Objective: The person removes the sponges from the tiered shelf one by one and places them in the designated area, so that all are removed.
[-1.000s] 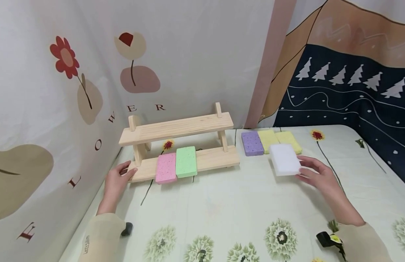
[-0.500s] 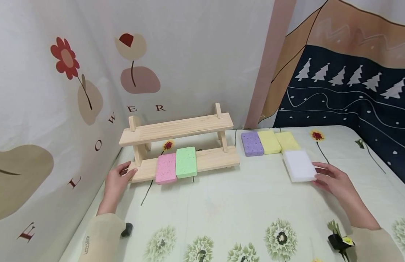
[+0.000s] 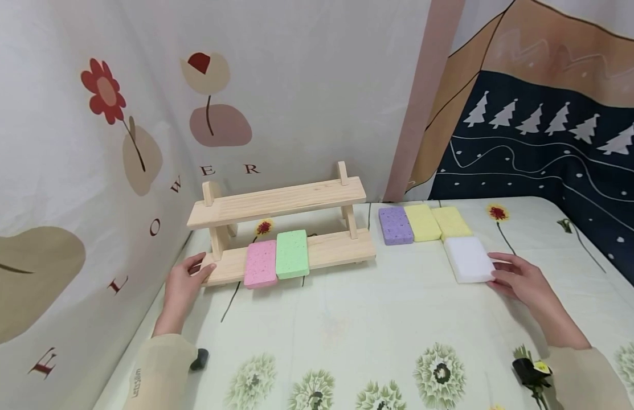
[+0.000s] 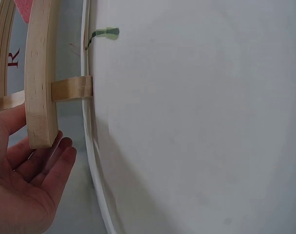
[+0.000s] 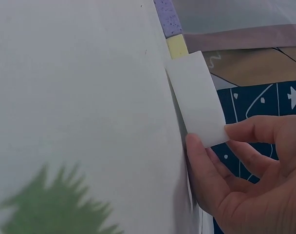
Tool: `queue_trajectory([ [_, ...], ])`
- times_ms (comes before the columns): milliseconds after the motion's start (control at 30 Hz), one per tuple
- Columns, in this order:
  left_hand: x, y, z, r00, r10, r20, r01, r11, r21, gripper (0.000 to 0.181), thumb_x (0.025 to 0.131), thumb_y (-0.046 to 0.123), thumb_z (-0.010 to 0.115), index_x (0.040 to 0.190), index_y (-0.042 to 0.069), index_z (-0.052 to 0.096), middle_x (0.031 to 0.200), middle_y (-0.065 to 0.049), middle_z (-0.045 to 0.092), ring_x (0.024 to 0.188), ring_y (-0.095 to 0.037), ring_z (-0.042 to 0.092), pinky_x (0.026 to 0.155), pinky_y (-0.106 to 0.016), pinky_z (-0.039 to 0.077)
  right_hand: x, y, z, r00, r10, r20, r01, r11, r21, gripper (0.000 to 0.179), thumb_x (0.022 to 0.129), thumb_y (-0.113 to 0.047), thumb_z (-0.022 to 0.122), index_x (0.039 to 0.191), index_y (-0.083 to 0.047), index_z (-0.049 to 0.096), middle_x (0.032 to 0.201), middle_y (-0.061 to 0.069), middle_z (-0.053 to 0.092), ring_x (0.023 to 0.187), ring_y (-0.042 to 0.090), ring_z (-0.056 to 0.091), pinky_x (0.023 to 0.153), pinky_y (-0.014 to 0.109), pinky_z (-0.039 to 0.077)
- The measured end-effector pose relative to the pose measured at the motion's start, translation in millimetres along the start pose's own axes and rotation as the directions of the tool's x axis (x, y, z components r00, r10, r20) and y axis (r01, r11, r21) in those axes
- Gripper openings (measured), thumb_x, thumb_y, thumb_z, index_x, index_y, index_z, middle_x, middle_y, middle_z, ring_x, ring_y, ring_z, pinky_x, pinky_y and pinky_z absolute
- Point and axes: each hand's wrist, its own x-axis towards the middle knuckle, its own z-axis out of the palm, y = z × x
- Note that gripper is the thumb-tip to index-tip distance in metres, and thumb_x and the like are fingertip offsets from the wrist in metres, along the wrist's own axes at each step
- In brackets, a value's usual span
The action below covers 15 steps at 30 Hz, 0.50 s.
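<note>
My left hand grips the left end of the lower board of a two-tier wooden shelf; in the left wrist view the thumb and fingers lie on either side of the board end. A pink sponge and a green sponge lie side by side on that lower board, overhanging its front edge. At the right, my right hand pinches the right edge of a white sponge. In the right wrist view the white sponge appears edge-on, a narrow shadow gap beneath it.
Behind the white sponge, a purple sponge and two yellow sponges lie in a row on the cloth-covered table. Printed curtains stand close behind the shelf and along the left side.
The white sponge, in my right hand, has moved right and toward me, away from the front of the yellow sponges. It barely shifts over the last half second. My left hand stays put.
</note>
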Motion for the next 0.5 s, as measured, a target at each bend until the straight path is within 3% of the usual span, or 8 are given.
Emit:
queue_trajectory([
  [133, 0.4, 0.4, -0.6, 1.0, -0.003, 0.002, 0.003, 1.0, 0.008, 0.058, 0.1, 0.028, 0.06, 0.15, 0.005, 0.042, 0.148, -0.025, 0.049, 0.134, -0.041, 0.049, 0.104, -0.051, 0.049, 0.0, -2.3, -1.1, 1.0, -0.005, 0.004, 0.005, 1.0, 0.013, 0.05, 0.102, -0.014, 0.054, 0.149, -0.004, 0.039, 0.112, -0.007, 0.051, 0.083, -0.009, 0.063, 0.079, 0.019, 0.06],
  [267, 0.3, 1.0, -1.9, 1.0, 0.001, 0.002, -0.001, 1.0, 0.005, 0.058, 0.101, 0.028, 0.06, 0.15, 0.005, 0.042, 0.148, -0.025, 0.049, 0.134, -0.041, 0.049, 0.104, -0.051, 0.049, 0.1, -3.5, -0.4, 1.0, -0.003, -0.002, 0.003, 1.0, 0.019, 0.049, 0.102, -0.014, 0.055, 0.148, -0.004, 0.041, 0.11, -0.009, 0.051, 0.082, -0.008, 0.063, 0.078, 0.019, 0.06],
  [367, 0.1, 1.6, -2.1, 1.0, 0.008, 0.003, -0.008, 1.0, 0.003, 0.058, 0.1, 0.028, 0.06, 0.15, 0.004, 0.042, 0.148, -0.025, 0.049, 0.134, -0.041, 0.049, 0.103, -0.051, 0.049, 1.0, -3.6, 0.0, 1.0, 0.0, -0.011, 0.0, 1.0, -0.007, 0.052, 0.102, -0.015, 0.055, 0.149, 0.0, 0.038, 0.111, -0.005, 0.052, 0.081, -0.009, 0.063, 0.078, 0.019, 0.059],
  [500, 0.4, 0.8, -0.6, 1.0, 0.014, 0.0, -0.014, 1.0, 0.009, 0.057, 0.1, 0.027, 0.06, 0.15, 0.004, 0.043, 0.148, -0.025, 0.049, 0.134, -0.041, 0.05, 0.103, -0.051, 0.05, 1.9, -2.3, 0.8, 0.999, -0.006, -0.041, 0.002, 0.995, -0.098, 0.056, 0.103, -0.016, 0.053, 0.15, 0.007, 0.033, 0.119, 0.011, 0.054, 0.079, -0.012, 0.059, 0.075, 0.016, 0.058],
])
